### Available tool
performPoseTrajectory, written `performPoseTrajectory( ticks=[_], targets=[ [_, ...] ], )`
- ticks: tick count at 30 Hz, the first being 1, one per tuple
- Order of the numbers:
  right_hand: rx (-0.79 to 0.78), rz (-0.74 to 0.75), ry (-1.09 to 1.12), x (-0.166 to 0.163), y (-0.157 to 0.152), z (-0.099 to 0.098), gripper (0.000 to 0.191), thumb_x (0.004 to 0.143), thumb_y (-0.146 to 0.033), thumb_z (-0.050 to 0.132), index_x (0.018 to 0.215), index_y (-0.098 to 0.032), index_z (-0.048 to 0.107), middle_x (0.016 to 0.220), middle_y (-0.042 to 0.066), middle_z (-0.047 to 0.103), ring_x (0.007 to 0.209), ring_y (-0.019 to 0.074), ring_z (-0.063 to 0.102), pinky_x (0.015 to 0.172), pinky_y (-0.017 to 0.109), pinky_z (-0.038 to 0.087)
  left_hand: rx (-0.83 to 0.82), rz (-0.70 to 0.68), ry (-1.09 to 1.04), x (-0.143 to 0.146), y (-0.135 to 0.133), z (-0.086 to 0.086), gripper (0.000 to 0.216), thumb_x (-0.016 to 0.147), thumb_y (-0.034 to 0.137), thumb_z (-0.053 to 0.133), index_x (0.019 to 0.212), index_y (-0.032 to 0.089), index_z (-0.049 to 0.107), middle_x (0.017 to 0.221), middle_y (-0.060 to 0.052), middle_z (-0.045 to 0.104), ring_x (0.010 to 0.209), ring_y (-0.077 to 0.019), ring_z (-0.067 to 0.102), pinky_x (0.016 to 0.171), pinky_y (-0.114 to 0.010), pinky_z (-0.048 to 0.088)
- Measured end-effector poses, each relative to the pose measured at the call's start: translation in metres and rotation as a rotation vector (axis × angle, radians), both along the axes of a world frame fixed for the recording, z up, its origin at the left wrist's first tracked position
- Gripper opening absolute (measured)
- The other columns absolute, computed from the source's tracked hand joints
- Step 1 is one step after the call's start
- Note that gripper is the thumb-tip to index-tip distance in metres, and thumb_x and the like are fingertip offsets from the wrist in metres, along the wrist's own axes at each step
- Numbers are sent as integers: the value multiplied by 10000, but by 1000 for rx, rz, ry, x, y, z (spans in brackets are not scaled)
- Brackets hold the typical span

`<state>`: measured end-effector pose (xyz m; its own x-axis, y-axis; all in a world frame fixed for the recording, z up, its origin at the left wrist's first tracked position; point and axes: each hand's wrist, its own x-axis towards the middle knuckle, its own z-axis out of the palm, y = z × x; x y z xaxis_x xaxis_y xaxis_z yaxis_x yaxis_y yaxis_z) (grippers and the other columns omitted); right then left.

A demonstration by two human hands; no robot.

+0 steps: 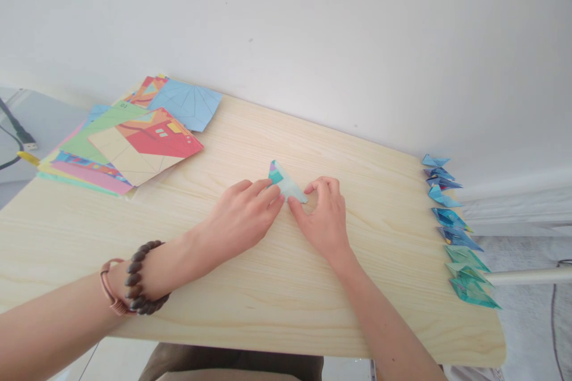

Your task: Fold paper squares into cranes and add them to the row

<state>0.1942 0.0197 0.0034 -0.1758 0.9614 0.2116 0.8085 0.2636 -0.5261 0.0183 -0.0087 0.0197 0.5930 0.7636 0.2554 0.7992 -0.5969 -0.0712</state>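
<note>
Forearms (384, 315) — folded paper (286, 183) in left fingers' (263, 191) grip, against curled right fingertips (292, 202) — hold unclear.

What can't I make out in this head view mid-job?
All head view:
Folded paper: lower-left part, covered by the left hand.
Lower sheets: mostly hidden beneath others.
Red-and-cream sheet: finest markings, too small to read.
Right forearm: cut off by the bottom edge.

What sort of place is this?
Probably a craft spot at a home desk: a wood-grain tabletop, a pile of printed paper sheets and a row of folded paper pieces show it.
</note>
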Motion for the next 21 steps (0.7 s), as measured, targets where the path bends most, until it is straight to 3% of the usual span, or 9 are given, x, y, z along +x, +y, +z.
performPoseTrajectory(
  ticks=[21],
  targets=[
    [-103,53,162,13,2,1,179,718,-156,487,882,-219,456,969,41,445,795,165,458,761,346,410,13,20,-39,-1,0,0,165,843,144,478,915,171,625,905,-51,647,854,-185,594,640,-306,437]
  ],
)
